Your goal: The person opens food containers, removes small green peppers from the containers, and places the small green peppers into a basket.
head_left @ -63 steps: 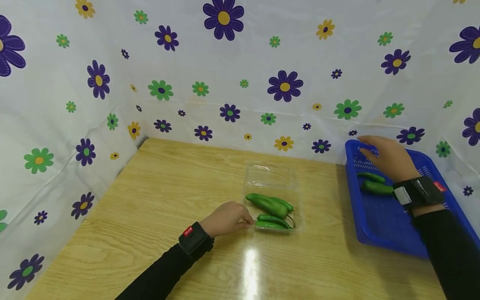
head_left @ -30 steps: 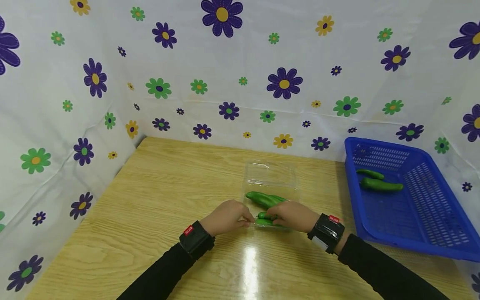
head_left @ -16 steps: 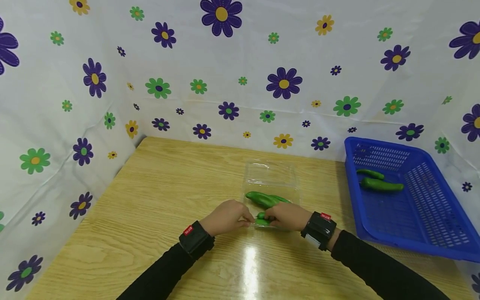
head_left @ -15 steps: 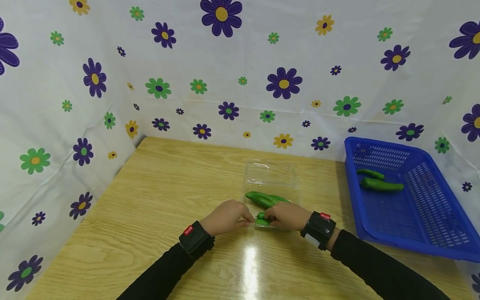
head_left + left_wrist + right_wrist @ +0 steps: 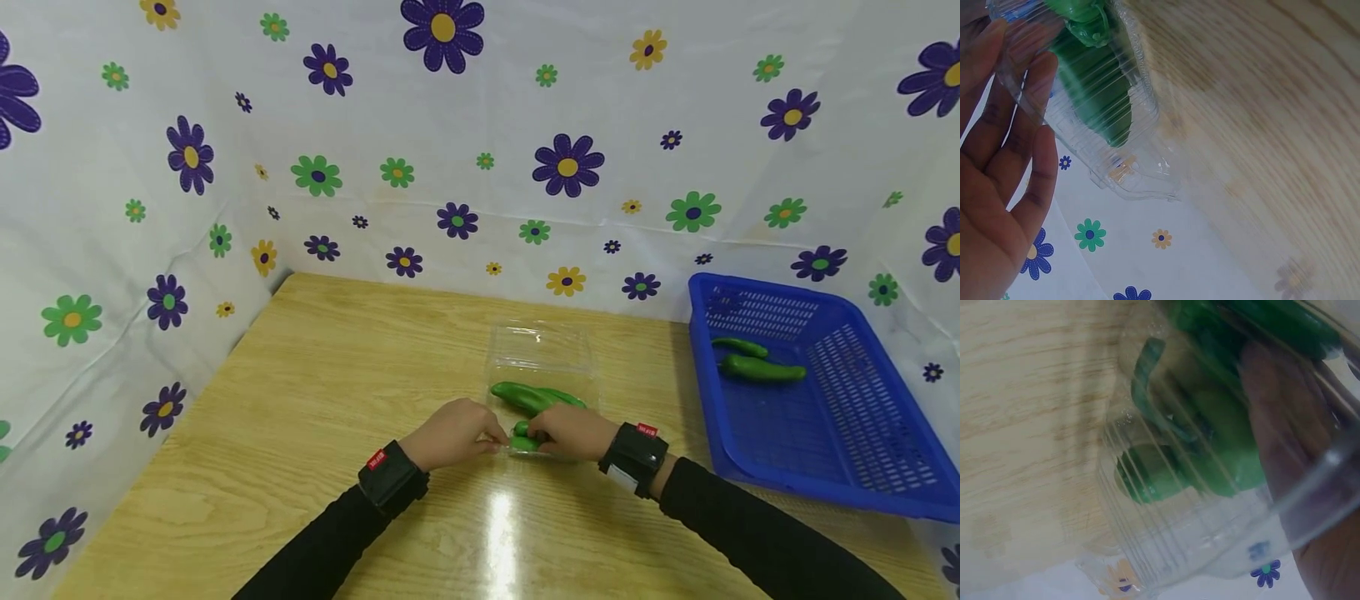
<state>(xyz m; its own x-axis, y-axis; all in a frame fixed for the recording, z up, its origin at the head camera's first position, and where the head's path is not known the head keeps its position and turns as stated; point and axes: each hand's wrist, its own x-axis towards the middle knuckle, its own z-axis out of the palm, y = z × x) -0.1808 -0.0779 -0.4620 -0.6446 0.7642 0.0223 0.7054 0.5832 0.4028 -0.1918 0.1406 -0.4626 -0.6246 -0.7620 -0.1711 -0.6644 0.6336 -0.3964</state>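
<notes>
A clear plastic clamshell box lies on the table with its lid folded back. Several green peppers are inside it. My left hand pinches the near left corner of the box; in the left wrist view the hand has thumb and fingers on either side of the clear wall. My right hand reaches into the near part of the box, fingers curled over a small green pepper. Through the plastic, the right wrist view shows the fingers against the peppers; part of them is hidden.
A blue plastic basket stands at the right of the wooden table, with two green peppers near its left wall. White flower-patterned cloth hangs behind and at the sides.
My right hand has come from above the blue basket leftward into the clear box, then shifted slightly further left over the small pepper. The left hand has stayed at the box corner.
</notes>
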